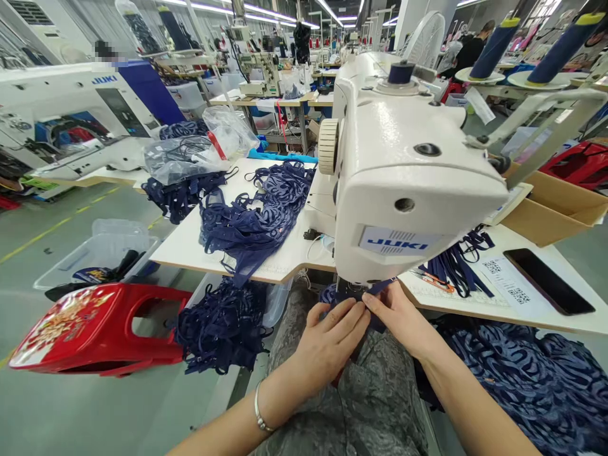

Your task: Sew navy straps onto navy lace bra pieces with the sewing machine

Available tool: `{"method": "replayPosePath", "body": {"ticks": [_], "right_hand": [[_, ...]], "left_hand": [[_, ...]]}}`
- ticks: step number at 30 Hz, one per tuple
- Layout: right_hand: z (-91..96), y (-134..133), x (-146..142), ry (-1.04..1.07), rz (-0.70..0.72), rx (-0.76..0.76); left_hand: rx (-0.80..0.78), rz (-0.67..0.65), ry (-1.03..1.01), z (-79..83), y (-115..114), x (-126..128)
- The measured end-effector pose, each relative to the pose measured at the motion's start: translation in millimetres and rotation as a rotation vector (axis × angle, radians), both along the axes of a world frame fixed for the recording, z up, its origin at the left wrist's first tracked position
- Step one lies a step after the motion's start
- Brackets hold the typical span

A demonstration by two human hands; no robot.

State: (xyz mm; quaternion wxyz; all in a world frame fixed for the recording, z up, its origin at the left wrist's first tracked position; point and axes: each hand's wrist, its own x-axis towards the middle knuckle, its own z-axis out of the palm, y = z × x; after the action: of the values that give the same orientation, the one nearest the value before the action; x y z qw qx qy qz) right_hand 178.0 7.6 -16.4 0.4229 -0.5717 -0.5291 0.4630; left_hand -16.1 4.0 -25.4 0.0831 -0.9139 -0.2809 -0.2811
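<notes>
Both hands are close together under the head of a white JUKI sewing machine (418, 183). My left hand (330, 339) has its fingers together, pressing on a dark navy garment piece (329, 294) beside the needle area. A silver bracelet (259, 408) circles that wrist. Thumb and fingers of my right hand (399, 316) pinch the navy fabric, close to the left fingertips. A narrow navy strip (382, 285) runs up behind the right thumb. Most of the garment piece, and the needle's contact with it, are hidden by the hands and the machine head.
Navy garments (256, 215) are heaped on the table at left; more hang below (223, 326). Right of the machine lie navy strips (458, 266), orange-handled snips (436, 282) and a phone (548, 280). A red stool (99, 329) stands at left, patterned fabric (532, 380) at lower right.
</notes>
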Motion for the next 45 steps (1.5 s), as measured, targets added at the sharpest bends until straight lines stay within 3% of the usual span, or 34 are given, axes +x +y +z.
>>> {"method": "replayPosePath", "body": {"ticks": [11,18,23,34,38,42,45], "right_hand": [[0.4,8.3,1.5,-0.161,-0.132,0.055],[4.9,7.4,-2.0,-0.154,-0.118,0.075],[8.4,-1.8,2.4,-0.151,0.009,0.035],[16.2,-15.4,-4.5,-0.375,0.019,0.145],[10.3,-16.6,-8.5,-0.302,-0.033,0.142],[0.8,-12.3,-11.6,-0.049,-0.093,0.041],[-1.1,-6.6,-11.7,0.048,-0.123,0.047]], "left_hand": [[0.038,0.049,0.078,2.7,-0.8,0.1],[0.020,0.058,0.101,7.0,-0.4,0.5],[-0.027,0.011,0.067,7.0,1.4,-3.7],[-0.017,-0.068,0.032,13.7,3.5,-6.5],[-0.038,-0.093,0.024,12.1,6.0,-8.9],[-0.081,-0.080,0.048,8.7,7.4,-9.2],[-0.090,-0.070,0.086,8.8,7.4,-9.2]]}}
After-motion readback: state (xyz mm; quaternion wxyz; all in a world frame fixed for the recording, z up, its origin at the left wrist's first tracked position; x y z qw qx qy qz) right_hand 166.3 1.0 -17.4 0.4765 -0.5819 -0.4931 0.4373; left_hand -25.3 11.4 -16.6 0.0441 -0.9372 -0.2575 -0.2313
